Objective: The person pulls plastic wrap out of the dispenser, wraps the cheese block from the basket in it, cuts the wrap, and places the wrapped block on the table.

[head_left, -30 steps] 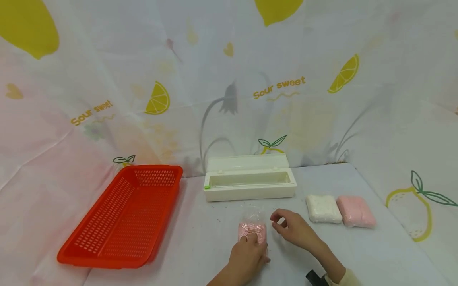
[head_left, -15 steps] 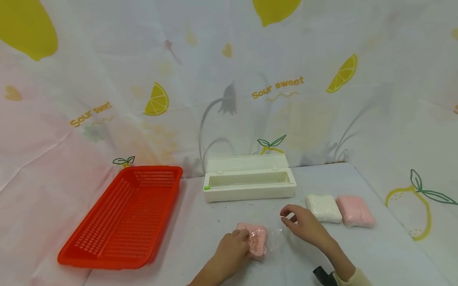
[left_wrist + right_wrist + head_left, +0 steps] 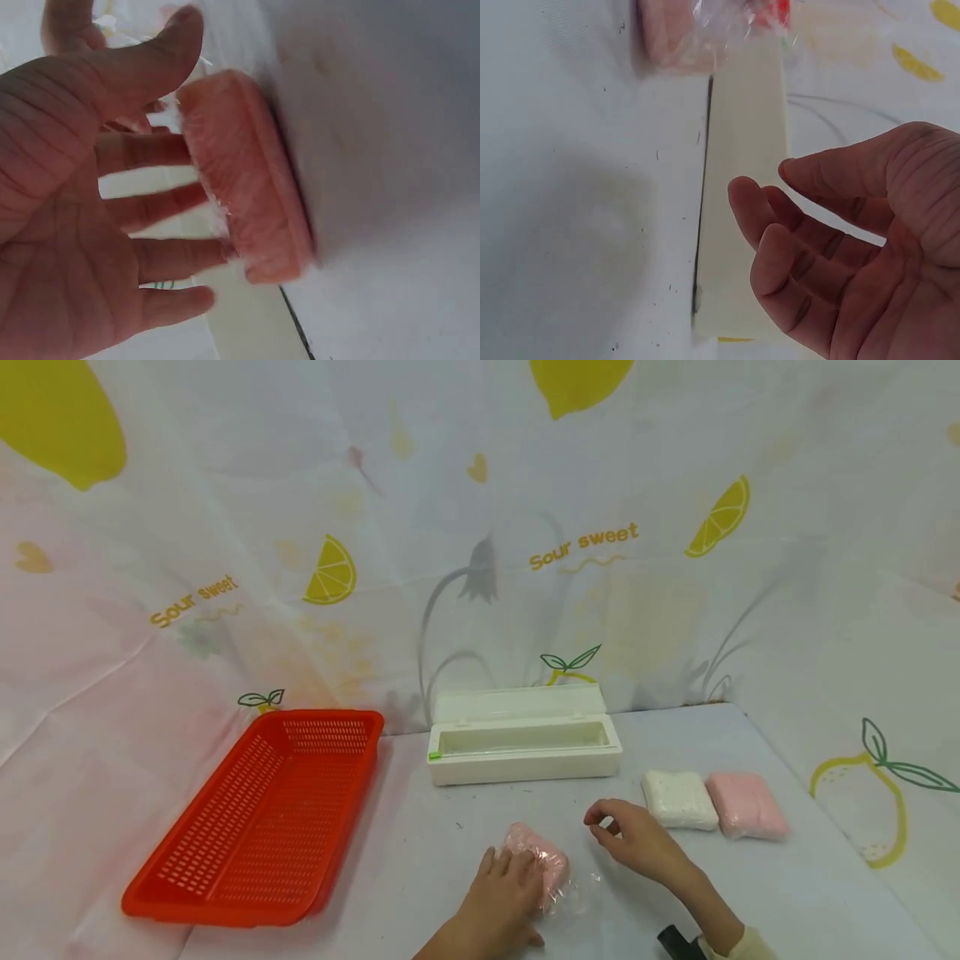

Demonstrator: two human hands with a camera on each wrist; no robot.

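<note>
A pink clay-like block in clear plastic wrap lies on the white table in front of me, turned at a slant. My left hand rests on its upper face with fingers spread and nearly straight. In the left wrist view, those fingertips touch the wrapped block while the thumb stands away from it. Loose plastic sticks out at the block's right. My right hand hovers to the right of the block, loosely curled, with nothing between its fingers.
A white long box with its lid raised stands at the back. The red basket is on the left. At the right, a white wrapped block and another pink wrapped block lie side by side. Printed cloth hangs behind.
The near pink block has turned on the table, its loose plastic swinging from the far side to the right. My left hand shifted left, then back over it; the right hand drew slightly rightward.
</note>
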